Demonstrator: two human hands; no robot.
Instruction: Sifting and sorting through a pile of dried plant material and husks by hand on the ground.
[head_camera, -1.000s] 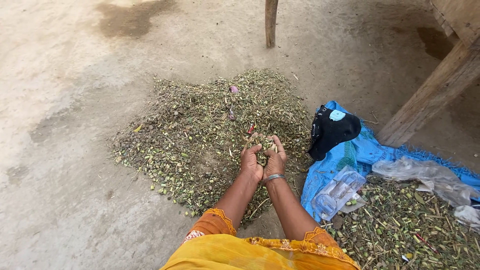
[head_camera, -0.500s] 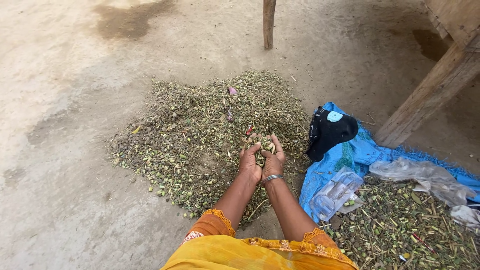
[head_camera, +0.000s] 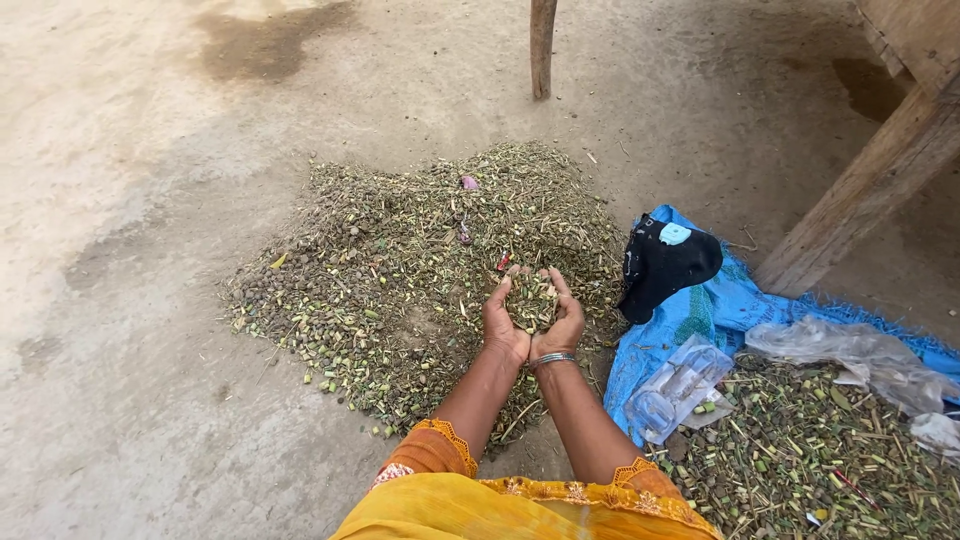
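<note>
My left hand (head_camera: 501, 324) and my right hand (head_camera: 562, 322) are cupped together, palms up, holding a scoop of chopped green stalks and pods (head_camera: 532, 301). They hover over the near right side of a big pile of the same chopped plant bits (head_camera: 400, 260) spread on the dirt ground. A metal bangle (head_camera: 551, 357) sits on my right wrist. Orange sleeves and a yellow cloth show at the bottom edge.
A blue woven sheet (head_camera: 720, 310) at the right carries a second heap of chopped stalks (head_camera: 810, 450), a black cap (head_camera: 662, 262) and clear plastic bags (head_camera: 850, 350). A wooden post (head_camera: 541, 45) stands behind the pile; a slanted wooden beam (head_camera: 860, 190) is at the far right.
My cupped hands have opened wider and risen slightly, so the scooped plant bits now show plainly between the palms. The view has shifted a little.
</note>
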